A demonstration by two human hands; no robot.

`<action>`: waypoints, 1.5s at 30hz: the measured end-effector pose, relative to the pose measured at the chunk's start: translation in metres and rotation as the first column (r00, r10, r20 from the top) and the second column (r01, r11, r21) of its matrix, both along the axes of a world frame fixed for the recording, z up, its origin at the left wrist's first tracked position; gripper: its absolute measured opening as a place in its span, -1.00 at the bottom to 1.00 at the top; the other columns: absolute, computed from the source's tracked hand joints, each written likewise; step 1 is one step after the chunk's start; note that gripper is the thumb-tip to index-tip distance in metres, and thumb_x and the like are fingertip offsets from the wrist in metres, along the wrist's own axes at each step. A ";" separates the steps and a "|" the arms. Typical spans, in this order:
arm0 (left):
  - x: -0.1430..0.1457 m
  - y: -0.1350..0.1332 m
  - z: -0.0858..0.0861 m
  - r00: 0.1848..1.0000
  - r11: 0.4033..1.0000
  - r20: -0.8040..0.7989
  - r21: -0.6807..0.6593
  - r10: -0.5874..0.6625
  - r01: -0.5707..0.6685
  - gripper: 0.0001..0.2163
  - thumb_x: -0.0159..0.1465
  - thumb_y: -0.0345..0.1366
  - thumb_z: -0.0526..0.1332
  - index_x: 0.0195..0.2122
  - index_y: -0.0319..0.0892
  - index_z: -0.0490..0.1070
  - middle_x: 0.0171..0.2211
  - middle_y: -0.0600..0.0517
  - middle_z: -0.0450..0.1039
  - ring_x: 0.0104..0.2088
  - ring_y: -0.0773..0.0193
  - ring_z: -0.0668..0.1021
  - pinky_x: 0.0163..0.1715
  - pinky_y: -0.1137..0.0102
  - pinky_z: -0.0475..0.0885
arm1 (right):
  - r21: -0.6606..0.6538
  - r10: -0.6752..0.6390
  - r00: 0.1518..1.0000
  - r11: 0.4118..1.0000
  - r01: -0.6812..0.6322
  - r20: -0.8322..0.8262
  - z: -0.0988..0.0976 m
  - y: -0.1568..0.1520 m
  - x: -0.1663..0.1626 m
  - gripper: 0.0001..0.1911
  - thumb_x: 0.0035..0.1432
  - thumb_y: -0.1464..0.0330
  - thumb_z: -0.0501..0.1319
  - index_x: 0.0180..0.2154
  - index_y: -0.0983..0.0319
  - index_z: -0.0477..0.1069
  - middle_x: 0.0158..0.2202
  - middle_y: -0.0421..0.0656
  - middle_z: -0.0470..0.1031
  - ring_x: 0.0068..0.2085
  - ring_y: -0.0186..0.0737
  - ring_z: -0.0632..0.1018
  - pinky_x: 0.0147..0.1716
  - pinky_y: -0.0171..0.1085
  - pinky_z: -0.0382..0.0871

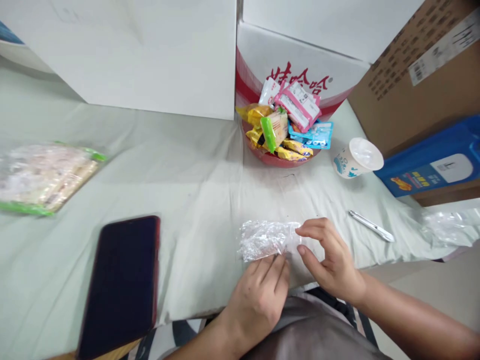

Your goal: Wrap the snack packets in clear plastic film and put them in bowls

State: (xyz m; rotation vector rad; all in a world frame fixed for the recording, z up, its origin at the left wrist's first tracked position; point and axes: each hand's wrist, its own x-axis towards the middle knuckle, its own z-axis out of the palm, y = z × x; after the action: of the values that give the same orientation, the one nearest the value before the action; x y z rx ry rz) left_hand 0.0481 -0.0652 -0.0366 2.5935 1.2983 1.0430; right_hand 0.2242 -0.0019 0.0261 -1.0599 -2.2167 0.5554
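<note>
A crumpled clear plastic bag [267, 238] lies on the cloth-covered table close to its front edge. My left hand [258, 295] rests at the bag's lower edge, its fingers stretched forward and lying flat, with the fingertips at or just under the plastic. At the bag's right end is my right hand [332, 260], thumb and index finger apart. Its index fingertip is at the edge of the plastic; I cannot tell whether it presses on it. Nothing shows between the fingers of this hand.
Further back stands a red bowl [268, 159] heaped with packaged snacks. A paper cup [347, 162], a silver pen [371, 226] and a blue package [423, 167] are to the right. On the left lie a dark phone [119, 280] and a packet of wrapped food [45, 175]. Boxes [161, 55] line the back.
</note>
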 end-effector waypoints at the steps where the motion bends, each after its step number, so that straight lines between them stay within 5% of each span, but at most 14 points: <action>1: 0.000 0.000 0.000 1.000 1.000 0.001 0.003 0.002 -0.002 -0.78 0.24 -0.51 0.17 -0.10 -0.39 0.49 -0.10 -0.20 0.54 -0.09 0.02 0.56 -0.11 0.17 0.53 | 0.030 -0.021 0.998 0.999 0.020 0.058 -0.005 -0.004 0.004 -0.61 0.20 0.49 0.15 0.07 0.19 0.27 -0.11 -0.02 0.40 -0.04 -0.06 0.46 -0.12 -0.05 0.45; 5: -0.001 0.001 0.003 1.000 1.000 0.012 0.028 0.010 -0.011 -0.81 0.27 -0.51 0.14 -0.15 -0.39 0.50 -0.15 -0.19 0.55 -0.10 0.06 0.57 -0.11 0.21 0.55 | 0.082 -0.040 0.973 0.996 0.021 0.229 -0.023 -0.014 0.010 -0.50 0.17 0.42 0.20 0.15 0.23 0.19 -0.04 0.05 0.35 -0.01 0.02 0.41 -0.10 0.02 0.44; 9: -0.005 -0.001 0.007 1.000 0.999 0.020 0.046 0.000 -0.001 -0.82 0.28 -0.51 0.15 -0.15 -0.37 0.50 -0.15 -0.17 0.55 -0.09 0.08 0.58 -0.11 0.24 0.55 | 0.149 -0.106 0.954 0.987 0.065 0.282 -0.033 -0.016 0.008 -0.64 0.18 0.47 0.17 0.04 0.21 0.31 -0.13 -0.01 0.40 -0.13 -0.05 0.44 -0.15 -0.03 0.43; 15: -0.025 -0.012 0.015 0.981 0.970 0.106 0.198 -0.162 0.139 -0.80 0.30 -0.52 0.09 -0.22 -0.34 0.53 -0.19 -0.12 0.55 -0.07 0.11 0.55 -0.11 0.28 0.48 | 0.159 -0.099 0.932 0.986 0.045 0.349 -0.038 -0.015 0.007 -0.72 0.21 0.52 0.11 -0.04 0.21 0.35 -0.21 -0.05 0.44 -0.20 -0.09 0.43 -0.20 -0.06 0.41; 18: -0.032 -0.012 0.015 0.994 0.973 0.112 0.229 -0.003 -0.022 -0.80 0.32 -0.50 0.12 -0.17 -0.26 0.53 -0.22 -0.07 0.54 -0.12 0.15 0.53 -0.13 0.28 0.42 | 0.173 -0.084 0.935 0.985 0.025 0.346 -0.038 -0.014 0.007 -0.71 0.21 0.53 0.11 -0.03 0.22 0.34 -0.21 -0.05 0.44 -0.20 -0.09 0.43 -0.21 -0.07 0.41; 21: -0.036 -0.006 0.015 0.979 0.973 0.027 0.112 0.200 -0.202 -0.76 0.27 -0.56 0.18 -0.08 -0.28 0.50 -0.18 -0.10 0.55 -0.06 0.07 0.52 -0.08 0.21 0.37 | 0.190 -0.076 0.939 0.982 0.012 0.334 -0.036 -0.014 0.007 -0.72 0.22 0.51 0.13 -0.03 0.22 0.34 -0.22 -0.05 0.44 -0.20 -0.11 0.44 -0.22 -0.10 0.43; 34: -0.042 -0.006 0.010 0.968 0.972 -0.085 -0.001 0.236 -0.237 -0.83 0.29 -0.51 0.16 -0.15 -0.29 0.50 -0.19 -0.10 0.55 -0.07 0.05 0.53 -0.07 0.19 0.40 | 0.124 0.040 0.919 0.988 -0.095 0.391 -0.024 -0.015 0.014 -0.70 0.26 0.38 0.14 0.02 0.26 0.38 -0.19 0.00 0.47 -0.19 -0.07 0.48 -0.22 -0.06 0.45; 37: -0.040 -0.009 0.009 0.964 0.968 -0.109 -0.041 0.242 -0.247 -0.83 0.32 -0.38 0.17 -0.13 -0.28 0.51 -0.15 -0.13 0.55 -0.06 0.01 0.53 -0.06 0.16 0.38 | 0.147 0.134 0.912 0.968 -0.205 0.388 -0.017 -0.016 0.010 -0.47 0.27 0.15 0.15 0.14 0.34 0.30 -0.02 0.09 0.46 0.07 0.07 0.43 -0.01 0.05 0.39; 40: -0.038 -0.012 0.008 0.961 0.965 -0.109 -0.032 0.255 -0.260 -0.81 0.33 -0.35 0.18 -0.09 -0.25 0.51 -0.12 -0.13 0.55 -0.05 -0.01 0.53 -0.05 0.15 0.37 | 0.126 0.264 0.842 0.924 -0.361 0.471 -0.022 -0.014 0.003 -0.22 0.27 -0.07 0.03 0.28 0.37 0.14 0.23 0.11 0.31 0.32 0.09 0.18 0.22 0.08 0.18; 45: -0.040 -0.015 0.005 0.969 0.970 -0.084 -0.048 0.233 -0.238 -0.76 0.36 -0.37 0.14 0.00 -0.26 0.48 0.02 -0.14 0.51 0.08 0.02 0.49 0.08 0.16 0.28 | 0.076 0.203 0.770 0.948 -0.309 0.605 -0.041 -0.008 0.008 0.03 0.15 -0.25 -0.07 0.36 0.38 -0.06 0.36 0.14 0.06 0.38 0.14 0.03 0.27 0.17 0.02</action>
State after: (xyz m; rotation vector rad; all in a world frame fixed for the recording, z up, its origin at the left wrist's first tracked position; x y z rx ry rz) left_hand 0.0083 -0.0803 -0.0317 2.5064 1.6630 0.9254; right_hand 0.2325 -0.0101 -0.0145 -0.9218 -2.9315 0.1303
